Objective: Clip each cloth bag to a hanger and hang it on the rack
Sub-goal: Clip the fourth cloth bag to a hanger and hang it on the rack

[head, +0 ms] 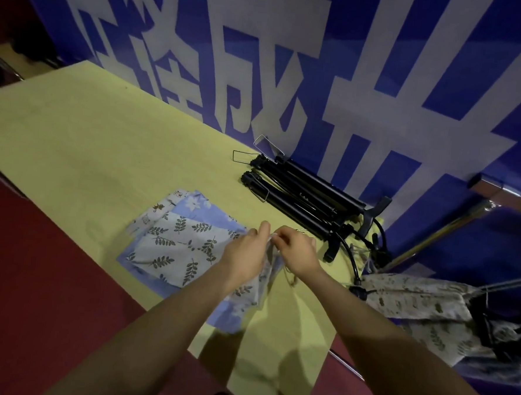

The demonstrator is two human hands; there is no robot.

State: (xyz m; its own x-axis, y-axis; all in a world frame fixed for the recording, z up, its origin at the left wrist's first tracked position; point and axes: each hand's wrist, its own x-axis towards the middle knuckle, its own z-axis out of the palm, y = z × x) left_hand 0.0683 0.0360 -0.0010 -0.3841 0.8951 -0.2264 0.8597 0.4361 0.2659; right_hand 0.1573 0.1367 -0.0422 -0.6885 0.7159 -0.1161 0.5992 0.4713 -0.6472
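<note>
Pinching bag point(265, 277): left hand point(243, 254), right hand point(295, 251) | clip hidden (fingers cover it) | rack cut off

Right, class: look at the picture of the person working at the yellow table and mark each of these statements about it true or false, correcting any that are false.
1. Both hands are at the edge of a leaf-print cloth bag. True: the left hand and right hand pinch it together.
2. The bags lie on a red table. False: the table is yellow-green.
3. Black folded stands lie near the blue banner. True.
4. A leaf-print bag already hangs at the right. True.
5. The stack holds only one bag. False: a blue floral bag and others show beneath.
</note>
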